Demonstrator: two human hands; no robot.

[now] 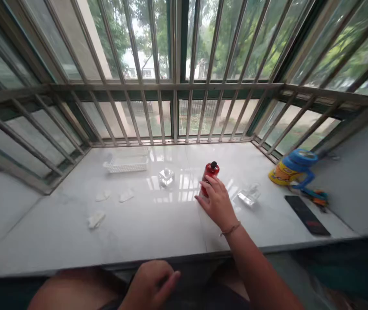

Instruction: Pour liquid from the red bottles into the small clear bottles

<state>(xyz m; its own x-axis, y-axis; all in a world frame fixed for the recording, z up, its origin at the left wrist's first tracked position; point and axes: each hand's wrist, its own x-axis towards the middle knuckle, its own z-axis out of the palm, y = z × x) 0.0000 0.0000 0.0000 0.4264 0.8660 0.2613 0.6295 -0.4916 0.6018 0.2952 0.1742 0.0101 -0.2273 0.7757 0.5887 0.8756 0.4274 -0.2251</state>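
My right hand (pixel 216 202) reaches over the white countertop to a red bottle (pixel 212 168) with a black top. Its fingers are apart in front of the bottle; whether they press on it I cannot tell. The bottle stands upright, its lower part largely covered by the hand. To its left sits a clear faceted glass piece (pixel 166 177) with a rounded top. Right of the hand, another clear glass piece (pixel 249 196) rests on the counter. Low in the view, my left hand (pixel 154 282) is curled in a loose fist over my lap, nothing visible in it.
A white plastic basket (pixel 127 163) stands at the back left, with crumpled white tissues (pixel 96 219) nearer me. At the right are a blue-and-yellow mug (pixel 292 168), a dark phone (pixel 307 215) and a small orange-and-blue item (pixel 318 198). Barred windows (pixel 176 86) enclose the counter.
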